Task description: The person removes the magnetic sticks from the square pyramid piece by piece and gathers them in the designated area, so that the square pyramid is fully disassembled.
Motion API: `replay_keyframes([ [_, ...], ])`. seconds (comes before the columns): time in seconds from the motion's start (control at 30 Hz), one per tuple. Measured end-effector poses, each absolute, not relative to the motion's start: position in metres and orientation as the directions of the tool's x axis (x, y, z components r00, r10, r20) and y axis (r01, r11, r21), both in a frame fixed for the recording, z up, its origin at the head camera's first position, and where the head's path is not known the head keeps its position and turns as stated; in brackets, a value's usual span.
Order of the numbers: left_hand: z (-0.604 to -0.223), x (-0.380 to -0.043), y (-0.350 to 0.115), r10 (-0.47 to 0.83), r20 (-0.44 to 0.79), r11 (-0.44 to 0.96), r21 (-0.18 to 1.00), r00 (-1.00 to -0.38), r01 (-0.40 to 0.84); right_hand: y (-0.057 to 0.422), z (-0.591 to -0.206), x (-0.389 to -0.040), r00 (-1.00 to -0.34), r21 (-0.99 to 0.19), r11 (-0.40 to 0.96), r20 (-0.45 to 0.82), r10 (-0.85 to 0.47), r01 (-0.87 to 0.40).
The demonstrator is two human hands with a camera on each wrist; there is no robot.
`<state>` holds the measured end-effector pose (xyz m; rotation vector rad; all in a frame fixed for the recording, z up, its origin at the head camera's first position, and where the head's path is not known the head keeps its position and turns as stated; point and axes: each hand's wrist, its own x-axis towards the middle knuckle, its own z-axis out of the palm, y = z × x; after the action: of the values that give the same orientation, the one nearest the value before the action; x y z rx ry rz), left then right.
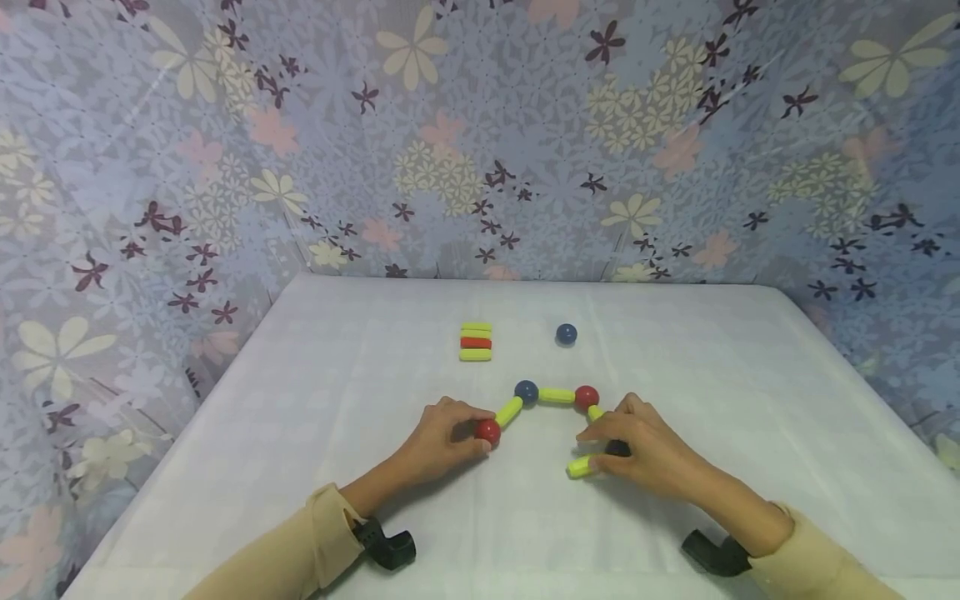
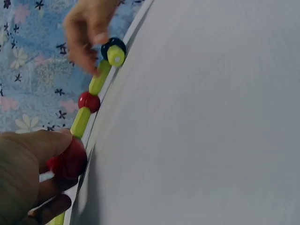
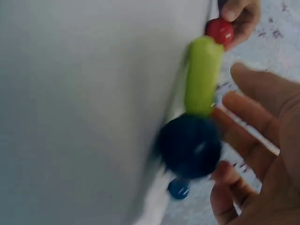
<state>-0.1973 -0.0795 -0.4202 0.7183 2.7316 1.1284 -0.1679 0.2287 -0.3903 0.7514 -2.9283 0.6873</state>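
A chain of balls and yellow rods (image 1: 556,396) lies on the white table (image 1: 360,400) in the head view. My left hand (image 1: 474,435) pinches the red ball (image 1: 487,432) at the chain's left end, also seen in the left wrist view as the red ball (image 2: 68,161) under my thumb. From there the chain runs over a blue ball (image 1: 527,392) and a second red ball (image 1: 587,397). At its right end my right hand (image 1: 611,442) holds a dark blue ball (image 3: 190,145) with a yellow rod (image 1: 580,467) sticking out toward me.
A small stack of yellow and red rods (image 1: 476,342) and a loose blue ball (image 1: 566,334) lie farther back on the table. Flowered sheeting (image 1: 480,150) walls in the back and both sides.
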Motion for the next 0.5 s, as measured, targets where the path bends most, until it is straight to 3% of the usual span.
replay_keyframes([
  [0.23,-0.421,-0.19,-0.063,0.388,0.18,0.689,0.594,-0.904,0.414,0.181,-0.375,-0.198,-0.877,-0.367,0.797,0.194,-0.438,-0.48],
  [0.5,-0.422,-0.184,-0.054,0.348,0.23,0.736,0.532,-0.909,0.417,0.15,-0.381,-0.23,-0.93,-0.408,0.851,-0.011,-0.367,-0.331],
])
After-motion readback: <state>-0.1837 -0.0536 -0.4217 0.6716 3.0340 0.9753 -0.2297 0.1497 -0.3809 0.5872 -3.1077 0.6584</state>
